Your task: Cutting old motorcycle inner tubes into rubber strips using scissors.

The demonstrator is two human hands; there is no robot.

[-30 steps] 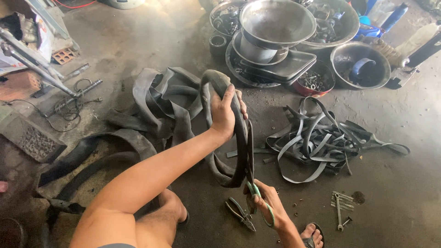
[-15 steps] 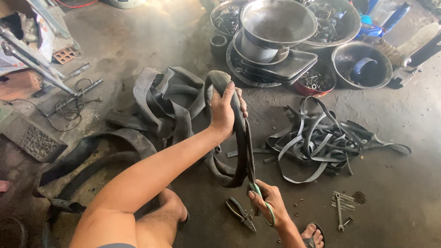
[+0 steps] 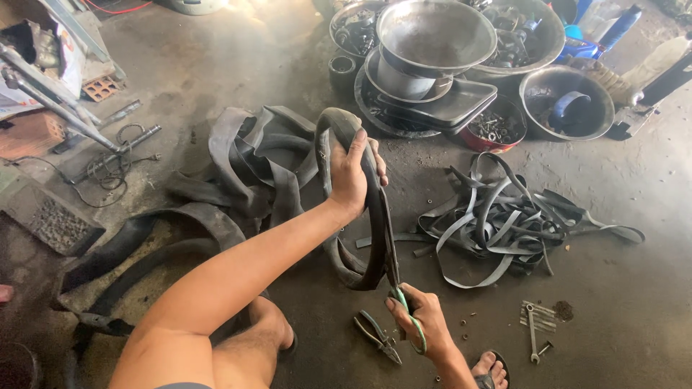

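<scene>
- Rubber inner tube point(image 3: 375, 209), black and limp, was held up on edge near the middle of the scene, so that its loop hung free above the concrete floor point(image 3: 634, 302) and a straight run was offered to the blades.
- Left hand point(image 3: 351, 176) was wrapped around the upper arc of the tube, fingers curled fully over the rubber, thumb side toward the wearer; the tube was kept taut by this grip.
- Right hand point(image 3: 425, 324) was closed around the green handles of a pair of scissors point(image 3: 404, 299), the blades pointed up into the tube's lower edge; whether the blades were open or shut could not be told, since they were seen edge-on.
- Cut rubber strips point(image 3: 504, 223) were heaped to the right, well apart from the hands, seemingly laid aside out of the working space.
- Uncut tubes point(image 3: 252, 158) were piled to the left and behind the held one.
- Pliers point(image 3: 376, 336) lay on the floor just beside the right hand, within easy reach.
- A small spanner point(image 3: 532, 333) lay further right, near a sandalled foot point(image 3: 491, 371).
- Metal basins point(image 3: 436, 32) of small parts were stacked at the far side.
</scene>
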